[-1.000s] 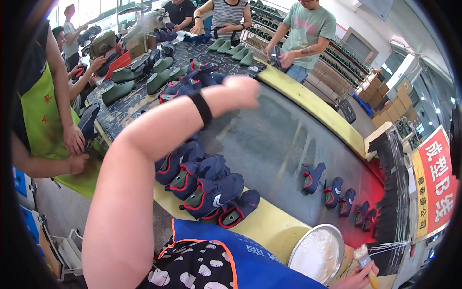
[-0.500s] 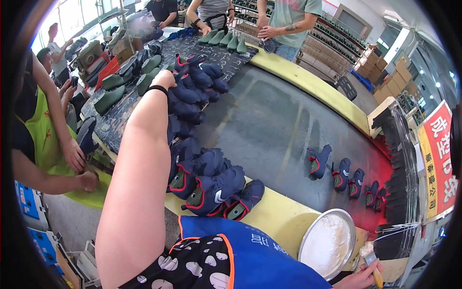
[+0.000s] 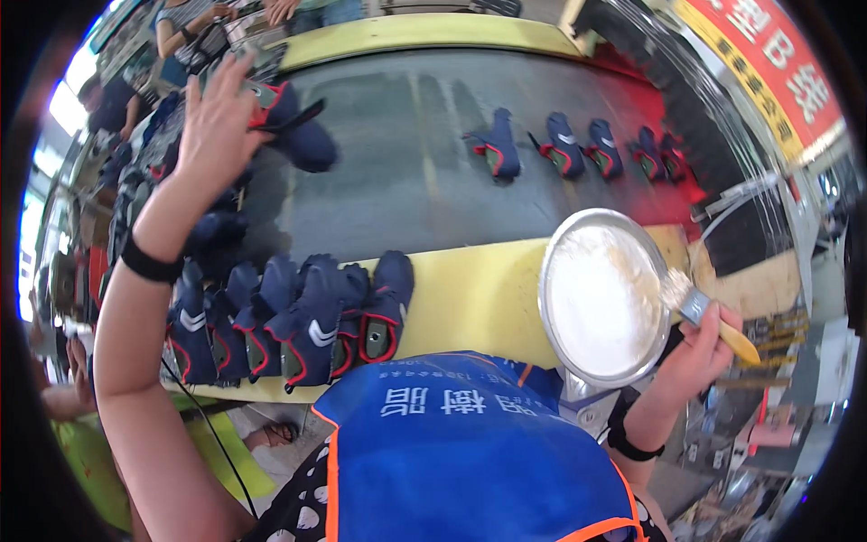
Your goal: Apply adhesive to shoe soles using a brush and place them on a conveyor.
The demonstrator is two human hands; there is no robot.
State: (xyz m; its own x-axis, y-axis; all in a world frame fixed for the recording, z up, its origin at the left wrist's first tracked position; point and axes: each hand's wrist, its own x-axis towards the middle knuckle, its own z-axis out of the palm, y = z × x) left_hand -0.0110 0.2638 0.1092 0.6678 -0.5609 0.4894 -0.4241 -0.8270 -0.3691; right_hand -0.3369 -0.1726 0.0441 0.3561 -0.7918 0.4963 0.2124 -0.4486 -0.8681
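A navy shoe upper (image 3: 293,126) with red trim, tilted above the dark belt (image 3: 406,181).

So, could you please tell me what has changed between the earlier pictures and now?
The left hand, stretched far out over the belt before, has closed on a navy shoe upper and lifted it. The right hand still holds the brush at the metal bowl of white paste. The row of navy uppers on the yellow edge stayed put.
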